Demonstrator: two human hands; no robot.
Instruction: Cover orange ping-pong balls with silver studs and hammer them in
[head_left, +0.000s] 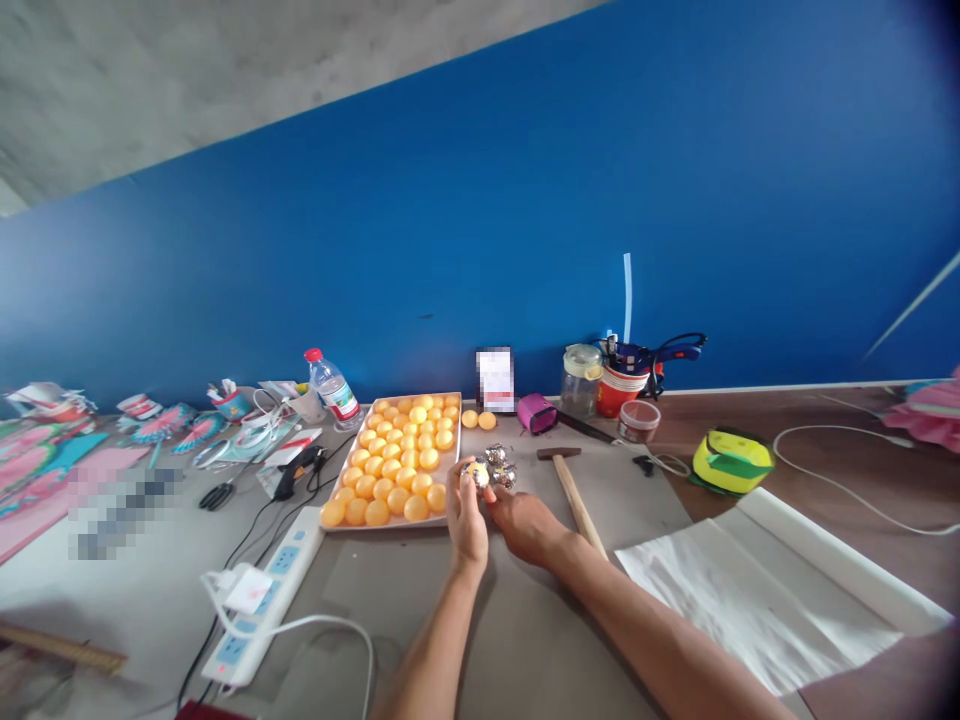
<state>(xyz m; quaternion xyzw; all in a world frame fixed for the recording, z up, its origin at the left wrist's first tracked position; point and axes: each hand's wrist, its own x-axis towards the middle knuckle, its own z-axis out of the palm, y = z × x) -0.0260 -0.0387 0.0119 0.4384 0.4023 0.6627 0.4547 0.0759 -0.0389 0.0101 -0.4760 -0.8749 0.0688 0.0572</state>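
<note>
Between my hands is a shiny silver ball (478, 476) with an orange patch on its upper side; it looks like a ball partly covered in foil. My left hand (469, 522) is closed around its left side, thumb toward me. From the right, my right hand (523, 525) presses curled fingertips to its lower right edge; some of those fingers are hidden. Just behind, several crumpled silver balls (501, 470) lie on the grey table. Left of my hands, a shallow tray (454, 455) holds many orange balls (409, 458). Two loose orange balls (480, 420) sit beyond it.
A hammer (576, 495) lies right of my hands, near a white sheet roll (750, 580) and a yellow-green tape roll (733, 462). On the left are a power strip (274, 590) with cords, scissors (217, 493) and a bottle (334, 390). A jar (581, 385) stands by the blue wall.
</note>
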